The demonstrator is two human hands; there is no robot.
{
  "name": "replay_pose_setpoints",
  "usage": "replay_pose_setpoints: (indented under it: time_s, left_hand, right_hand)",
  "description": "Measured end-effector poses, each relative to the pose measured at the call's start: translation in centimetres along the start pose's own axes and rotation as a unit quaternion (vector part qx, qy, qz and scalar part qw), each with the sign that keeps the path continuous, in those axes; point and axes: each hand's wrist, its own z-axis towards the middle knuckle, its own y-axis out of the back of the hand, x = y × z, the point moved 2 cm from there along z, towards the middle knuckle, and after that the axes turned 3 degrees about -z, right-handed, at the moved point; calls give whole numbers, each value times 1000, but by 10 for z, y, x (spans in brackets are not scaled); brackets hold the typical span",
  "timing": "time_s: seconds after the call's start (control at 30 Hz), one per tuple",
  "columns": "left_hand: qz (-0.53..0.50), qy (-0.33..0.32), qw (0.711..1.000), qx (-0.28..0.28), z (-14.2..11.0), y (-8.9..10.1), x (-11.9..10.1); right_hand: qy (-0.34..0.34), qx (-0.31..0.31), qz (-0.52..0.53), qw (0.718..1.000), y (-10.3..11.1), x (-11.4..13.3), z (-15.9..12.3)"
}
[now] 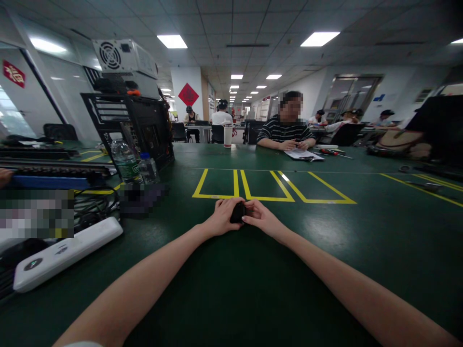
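Note:
Between my two hands is a small black object [238, 213] with a rounded outline, just above or on the green table [282, 279]. Its exact kind does not show. My left hand [223, 218] wraps round its left side, fingers over the top and thumb underneath. From the right, my right hand [263, 219] pinches its edge with thumb and fingers. Past my hands, yellow tape outlines [265, 199] mark several areas on the table.
To the left stand an open computer case [144, 127], two plastic bottles [125, 161] and a white power strip [68, 254] beside tangled black cables [96, 207]. A person in a striped shirt [278, 131] sits opposite with a clipboard [304, 154]. A white cup [227, 136] and screwdrivers [334, 153] lie farther back.

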Motion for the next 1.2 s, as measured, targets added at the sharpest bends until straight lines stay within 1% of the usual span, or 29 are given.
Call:
replay_pose_setpoints:
  time_s: [0.17, 0.33, 0.4, 0.47, 0.57, 0.63, 0.77, 0.9, 0.97, 1.03, 1.13, 1.2]
  left_hand:
    - [0, -6, 1000, -3, 0, 0, 1]
    - [-4, -9, 1000, -8, 0, -1, 1]
    - [-5, -10, 1000, -7, 0, -1, 1]
    - [-6, -7, 1000, -4, 0, -1, 1]
    - [-5, -3, 1000, 0, 0, 0, 1]
    - [-3, -3, 1000, -2, -1, 0, 1]
    - [0, -3, 1000, -5, 0, 0, 0]
    - [1, -2, 1000, -4, 0, -1, 0]
    - [-1, -4, 1000, -5, 0, 0, 0]
    - [-3, -7, 1000, -4, -1, 0, 0]
    - [-3, -7, 1000, -4, -1, 0, 1]
    - [-3, -7, 1000, -6, -1, 1, 1]
  right_hand:
    - [13, -29, 7, 999, -2, 2, 0]
    - [-18, -45, -15, 999, -2, -1, 3]
    - [-35, -43, -22, 998, -2, -2, 2]
    - [-34, -33, -24, 999, -1, -1, 1]
    - [-5, -4, -11, 1000, -1, 1, -1]
    - [12, 1, 4, 1000, -2, 1, -1]
    - [16, -38, 9, 999, -2, -3, 3]
    - [-14, -54, -5, 998, -1, -7, 6]
    - [-37, -47, -11, 998, 0, -8, 6]
    - [-43, -29, -15, 999, 1, -8, 6]
    - [-17, 2, -3, 1000, 2, -7, 5]
    - [0, 11, 14, 1000, 2, -5, 3]
